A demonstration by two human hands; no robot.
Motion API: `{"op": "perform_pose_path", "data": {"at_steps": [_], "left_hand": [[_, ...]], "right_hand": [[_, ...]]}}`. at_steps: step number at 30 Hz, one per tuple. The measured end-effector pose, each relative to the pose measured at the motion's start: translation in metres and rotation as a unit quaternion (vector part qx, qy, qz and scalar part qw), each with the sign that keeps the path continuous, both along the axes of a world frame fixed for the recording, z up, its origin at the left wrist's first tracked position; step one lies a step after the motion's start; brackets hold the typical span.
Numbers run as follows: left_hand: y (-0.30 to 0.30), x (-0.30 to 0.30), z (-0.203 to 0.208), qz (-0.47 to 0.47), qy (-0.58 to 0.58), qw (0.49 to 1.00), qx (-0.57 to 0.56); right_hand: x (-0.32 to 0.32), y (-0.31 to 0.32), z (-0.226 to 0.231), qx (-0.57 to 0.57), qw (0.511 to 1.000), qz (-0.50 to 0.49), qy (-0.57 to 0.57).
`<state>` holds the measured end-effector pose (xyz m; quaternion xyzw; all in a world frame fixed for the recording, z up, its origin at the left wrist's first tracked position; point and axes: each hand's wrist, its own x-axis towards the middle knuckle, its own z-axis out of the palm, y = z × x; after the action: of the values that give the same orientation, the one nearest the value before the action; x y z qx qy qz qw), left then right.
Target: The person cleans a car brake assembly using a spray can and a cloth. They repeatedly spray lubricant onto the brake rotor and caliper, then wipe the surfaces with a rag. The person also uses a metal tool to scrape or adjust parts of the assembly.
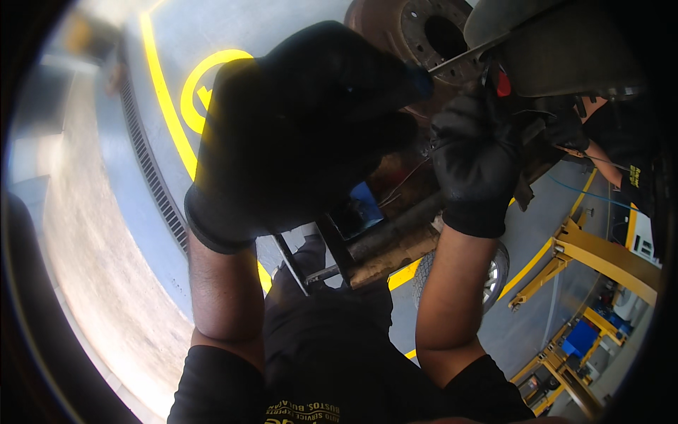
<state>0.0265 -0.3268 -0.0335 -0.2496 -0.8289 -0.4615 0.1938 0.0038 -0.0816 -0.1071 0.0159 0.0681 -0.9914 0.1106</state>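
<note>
My left hand [304, 127], in a black glove, is raised close in front of the view. Its fingers are closed around what looks like a screwdriver, with a dark blue handle [418, 81] and a thin metal shaft [459, 59] pointing up and right. My right hand [472, 155], also black-gloved, is closed just below the shaft. Whatever it grips is hidden by the fingers. Beside its fingertips shows a small red piece [503, 83]. Behind the hands sits a rusty brake drum or hub [406, 28] with a dark centre hole. A grey curved panel [565, 60] is at upper right.
At right, another person's black-gloved hand [565, 131] reaches in near the vehicle's underside. A dark metal frame [332, 240] stands below my hands. A tyre [501, 272] is behind my right forearm, with a yellow lift arm [607, 261] farther right. A floor grate [152, 148] runs at left.
</note>
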Motion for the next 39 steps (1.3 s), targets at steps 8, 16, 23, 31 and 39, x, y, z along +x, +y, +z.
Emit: {"op": "perform_pose_path", "data": {"at_steps": [8,16,23,31,39], "left_hand": [[-0.005,-0.002,-0.001,-0.012,-0.011,1.0,-0.02],[-0.007,-0.002,-0.002,-0.03,-0.071,0.997,0.03],[-0.01,-0.005,-0.003,-0.014,0.065,0.992,-0.106],[-0.012,-0.005,-0.002,-0.014,0.066,0.994,-0.091],[-0.009,-0.002,0.0,-0.006,-0.003,0.999,-0.053]], "right_hand": [[-0.001,-0.021,0.002,-0.029,0.999,-0.02,0.014],[0.001,-0.028,0.006,-0.028,0.998,-0.047,0.008],[-0.006,-0.037,0.02,-0.042,0.997,-0.072,-0.001],[-0.012,-0.037,0.024,-0.009,0.996,-0.085,-0.007],[-0.014,-0.032,0.032,0.046,0.993,-0.105,-0.013]]}}
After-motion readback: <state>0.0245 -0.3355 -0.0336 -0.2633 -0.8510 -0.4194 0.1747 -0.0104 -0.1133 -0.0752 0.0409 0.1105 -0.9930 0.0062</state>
